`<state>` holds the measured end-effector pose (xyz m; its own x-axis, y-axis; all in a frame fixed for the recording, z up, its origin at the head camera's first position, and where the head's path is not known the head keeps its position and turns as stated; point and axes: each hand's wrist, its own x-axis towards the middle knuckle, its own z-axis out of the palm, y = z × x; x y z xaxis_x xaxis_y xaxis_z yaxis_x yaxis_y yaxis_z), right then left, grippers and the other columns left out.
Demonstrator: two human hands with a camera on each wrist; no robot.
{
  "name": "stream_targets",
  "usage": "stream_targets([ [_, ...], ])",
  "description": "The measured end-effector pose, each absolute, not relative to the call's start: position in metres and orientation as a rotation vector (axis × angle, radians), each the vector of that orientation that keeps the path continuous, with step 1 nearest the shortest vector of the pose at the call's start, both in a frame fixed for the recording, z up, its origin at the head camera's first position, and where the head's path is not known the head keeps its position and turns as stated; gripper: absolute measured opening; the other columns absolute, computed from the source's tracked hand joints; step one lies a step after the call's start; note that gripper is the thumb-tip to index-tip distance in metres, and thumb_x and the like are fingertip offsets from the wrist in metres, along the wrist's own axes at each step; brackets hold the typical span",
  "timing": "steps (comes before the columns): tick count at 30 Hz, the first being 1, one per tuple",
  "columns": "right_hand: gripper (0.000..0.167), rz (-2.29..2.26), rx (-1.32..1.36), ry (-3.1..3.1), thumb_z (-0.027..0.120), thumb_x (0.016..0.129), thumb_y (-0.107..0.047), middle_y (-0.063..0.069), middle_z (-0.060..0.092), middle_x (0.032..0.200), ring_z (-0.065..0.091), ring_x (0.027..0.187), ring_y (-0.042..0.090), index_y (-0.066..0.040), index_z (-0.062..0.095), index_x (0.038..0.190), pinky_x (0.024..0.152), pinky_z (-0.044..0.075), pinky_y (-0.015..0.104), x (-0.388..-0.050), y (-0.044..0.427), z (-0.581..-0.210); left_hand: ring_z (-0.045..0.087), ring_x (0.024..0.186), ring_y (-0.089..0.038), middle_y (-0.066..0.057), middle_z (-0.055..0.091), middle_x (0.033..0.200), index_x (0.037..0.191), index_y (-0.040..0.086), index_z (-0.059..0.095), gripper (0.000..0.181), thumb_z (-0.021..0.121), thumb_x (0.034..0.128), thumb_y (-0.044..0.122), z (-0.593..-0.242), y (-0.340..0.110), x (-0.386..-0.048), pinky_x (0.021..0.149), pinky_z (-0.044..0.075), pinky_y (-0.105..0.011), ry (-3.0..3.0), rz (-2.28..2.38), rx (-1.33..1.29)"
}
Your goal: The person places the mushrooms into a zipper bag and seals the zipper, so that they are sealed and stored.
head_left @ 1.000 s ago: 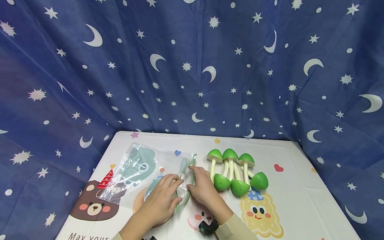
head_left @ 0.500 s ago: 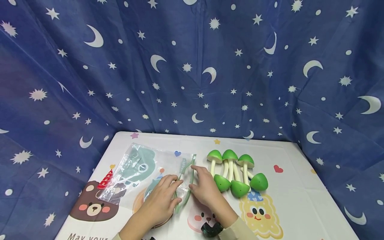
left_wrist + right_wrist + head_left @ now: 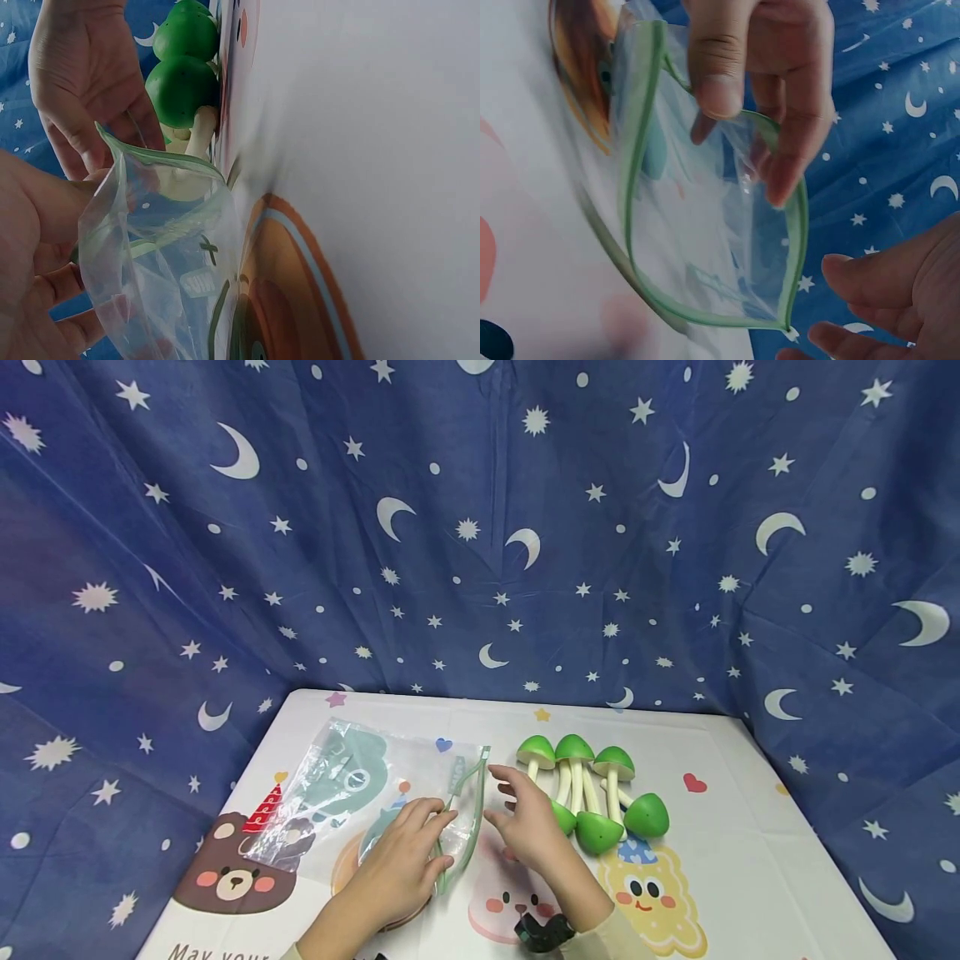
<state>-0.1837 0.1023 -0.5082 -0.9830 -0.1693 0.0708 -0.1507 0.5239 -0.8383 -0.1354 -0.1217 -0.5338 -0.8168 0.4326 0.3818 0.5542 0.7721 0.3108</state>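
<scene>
A clear plastic zip bag (image 3: pixel 408 760) with a green-edged mouth lies flat on the table, its mouth spread apart toward the right. My left hand (image 3: pixel 405 858) pinches the upper edge of that mouth; in the right wrist view, the thumb and fingers of this left hand (image 3: pixel 769 82) are on either side of the green rim (image 3: pixel 634 142). Just right of the mouth, my right hand (image 3: pixel 531 822) hovers with loosely bent fingers, holding nothing and apart from the bag. Beyond it lie several toy mushrooms (image 3: pixel 599 832) with green caps and cream stems, partly hidden by that hand.
The white table cover (image 3: pixel 720 827) carries printed cartoons, including a bear (image 3: pixel 236 881) and a yellow biscuit face (image 3: pixel 656 893). A blue curtain (image 3: pixel 480 568) with moons and stars hangs behind the table and at both sides. A black wrist strap (image 3: pixel 542 935) sits at my right wrist.
My right hand has let go of the bag's lower rim and moved right, toward the mushrooms. The left hand stays in place on the bag, whose mouth remains spread.
</scene>
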Motion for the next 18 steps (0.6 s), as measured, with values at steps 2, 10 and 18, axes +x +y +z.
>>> stream_targets([
  [2, 0.061, -1.534, -0.279, 2.704, 0.077, 0.093, 0.001, 0.011, 0.063, 0.153, 0.065, 0.136, 0.037, -0.012, 0.059, 0.150, 0.108, 0.060, 0.050, -0.184, 0.106, -0.506, 0.056, 0.138, -0.023, -0.003, 0.060, 0.144, 0.144, 0.012, 0.065, 0.060, 0.088, 0.0901, 0.027, -0.533, -0.122, -0.135, 0.118, 0.050, -0.044, -2.698, -0.608, -0.755],
  [10, 0.058, -1.678, -0.239, 2.629, 0.076, 0.093, 0.003, 0.012, 0.068, 0.146, 0.068, 0.132, 0.036, -0.013, 0.062, 0.147, 0.107, 0.060, 0.050, -0.190, 0.119, -0.499, 0.054, 0.140, -0.022, -0.002, 0.059, 0.146, 0.146, 0.014, 0.064, 0.059, 0.085, 0.0926, 0.028, -0.533, -0.122, -0.134, 0.120, 0.049, -0.044, -2.738, -0.628, -0.736],
  [18, 0.060, -1.767, -0.200, 2.602, 0.076, 0.092, 0.006, 0.015, 0.069, 0.142, 0.070, 0.127, 0.038, -0.009, 0.061, 0.148, 0.092, 0.066, 0.033, -0.200, 0.133, -0.493, 0.054, 0.140, -0.022, -0.002, 0.059, 0.146, 0.146, 0.012, 0.064, 0.059, 0.085, 0.0927, 0.028, -0.533, -0.122, -0.135, 0.120, 0.049, -0.044, -2.744, -0.649, -0.742],
])
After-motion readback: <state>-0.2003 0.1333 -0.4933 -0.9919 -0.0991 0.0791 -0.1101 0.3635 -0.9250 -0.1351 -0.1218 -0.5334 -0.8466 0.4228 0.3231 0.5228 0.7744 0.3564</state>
